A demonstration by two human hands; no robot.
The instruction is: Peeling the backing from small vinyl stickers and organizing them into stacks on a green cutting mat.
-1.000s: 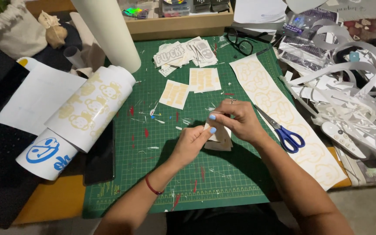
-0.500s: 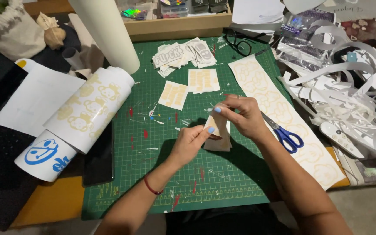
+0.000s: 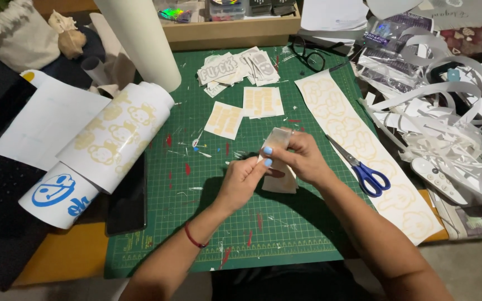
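Hands (image 3: 271,167) together gripping sticker piece (image 3: 279,139) mid-mat (image 3: 196,223), scissors (image 3: 361,167) just right.

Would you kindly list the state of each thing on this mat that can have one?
Small sticker sheet: held up off the mat, pinched by left hand and right hand.
Scissors: closed, lying flat.
Printed vinyl roll: partly unrolled.
Glasses: lying on the mat.
Long sticker strip: laid out flat.

Cutting mat (image 3: 207,245): matt green, paint-flecked. Sticker piece (image 3: 279,139): glossy film on paper backing. Scissors (image 3: 358,165): metal blades, blue plastic handles.
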